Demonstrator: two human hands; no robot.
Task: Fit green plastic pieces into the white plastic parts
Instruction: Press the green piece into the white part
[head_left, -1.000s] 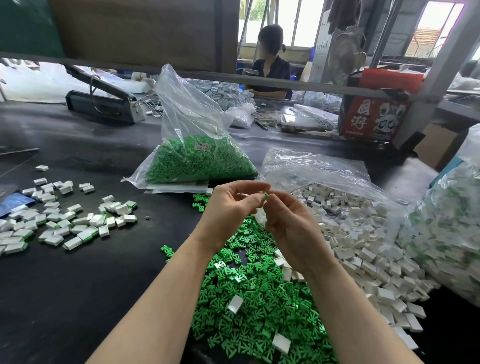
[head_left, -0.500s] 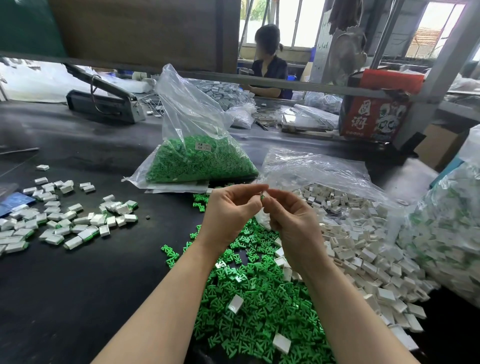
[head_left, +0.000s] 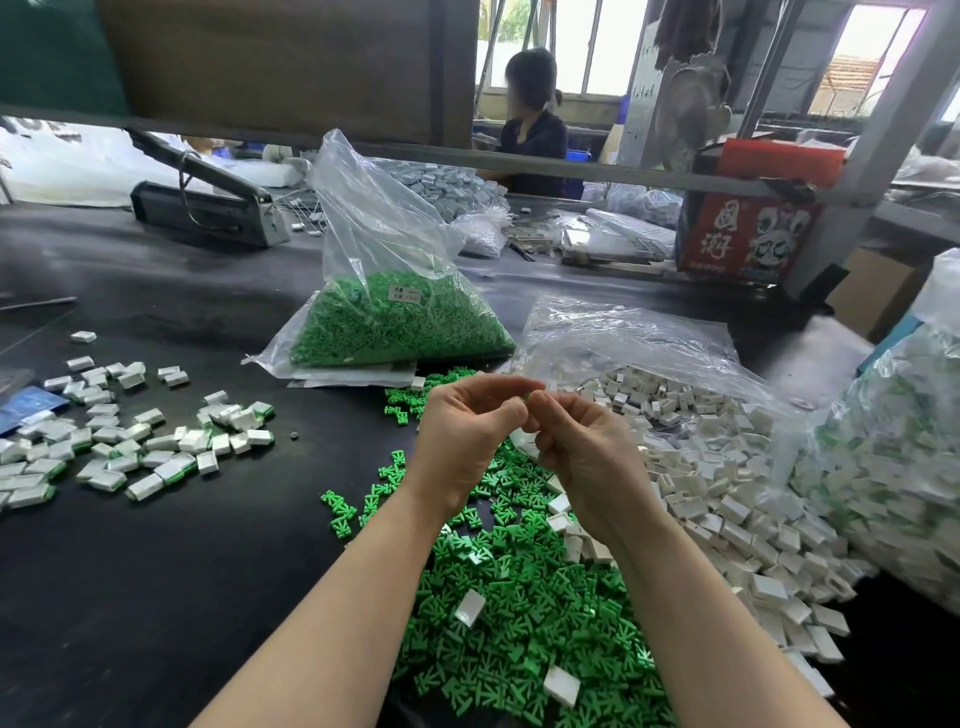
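Along the left edge of the counter (head_left: 156, 597) lies a scatter of finished pieces (head_left: 130, 441), white with green showing at the ends. Toward the middle, a clear bag of green pieces (head_left: 400, 322) stands behind a loose green pile (head_left: 519, 597) at the near edge. Above that pile, the left hand (head_left: 467, 441) and the right hand (head_left: 582, 452) meet fingertip to fingertip, both curled and pinching one small item between them; only a sliver of green shows, so the white part cannot be confirmed. To the right, the white parts (head_left: 727, 493) spill from an open bag toward the right edge. The step in hand appears to be the press-fit itself. The next move likely calls for a firm squeeze until the insert seats, then a release onto the finished scatter.
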